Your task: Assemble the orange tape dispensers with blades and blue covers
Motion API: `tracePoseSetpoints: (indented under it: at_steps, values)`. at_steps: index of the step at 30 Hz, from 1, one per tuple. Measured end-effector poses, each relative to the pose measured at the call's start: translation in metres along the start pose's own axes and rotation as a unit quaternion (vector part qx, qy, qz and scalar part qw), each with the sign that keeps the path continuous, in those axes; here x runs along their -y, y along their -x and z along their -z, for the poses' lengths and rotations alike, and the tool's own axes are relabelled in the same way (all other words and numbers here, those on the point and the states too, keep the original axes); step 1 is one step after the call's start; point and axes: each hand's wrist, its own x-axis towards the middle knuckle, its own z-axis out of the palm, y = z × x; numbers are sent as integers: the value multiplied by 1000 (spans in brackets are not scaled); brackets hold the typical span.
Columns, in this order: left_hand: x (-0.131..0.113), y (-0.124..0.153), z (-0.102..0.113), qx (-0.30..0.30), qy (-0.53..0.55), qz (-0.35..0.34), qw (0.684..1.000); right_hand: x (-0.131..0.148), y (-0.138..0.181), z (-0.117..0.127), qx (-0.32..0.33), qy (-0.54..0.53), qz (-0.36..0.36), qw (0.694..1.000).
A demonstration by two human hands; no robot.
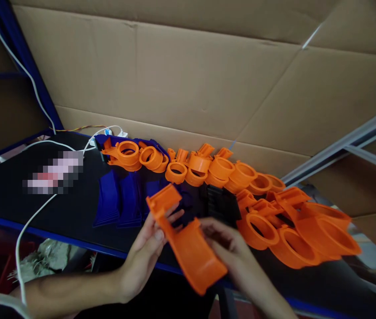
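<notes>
Both my hands hold one long orange plastic part (pixel 188 241) just above the front edge of the black table (pixel 75 208). My left hand (pixel 148 250) grips its left side, thumb on top and fingers behind. My right hand (pixel 230 248) is blurred by motion and closes on the part's right side. Behind the hands lie several flat blue plastic pieces (pixel 118 199) and a dark ribbed block (pixel 222 204). A long row of orange ring-shaped parts (pixel 207 170) runs from the back left to the right front.
Cardboard sheets (pixel 181 79) wall the back of the table. A white cable (pixel 31 221) crosses the left side to a small plug (pixel 108 132). A blurred-out patch (pixel 53 173) lies at the left. A blue shelf post (pixel 18 48) stands at the far left.
</notes>
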Motion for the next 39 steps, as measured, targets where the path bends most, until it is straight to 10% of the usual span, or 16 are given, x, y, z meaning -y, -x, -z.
tracePoseSetpoints:
  at_steps: [6,12,17,39]
  values:
    - [-12,0,-5,-26,-11,105,994,0,22,1,46,262,76,961]
    - [-12,-11,4,-7,-72,129,989,-26,9,53,-89,576,153,798]
    - [-9,-16,10,23,-99,155,983,-45,10,57,-65,637,147,753]
    - [-2,-19,16,55,-110,157,980,-3,1,39,-87,274,129,949]
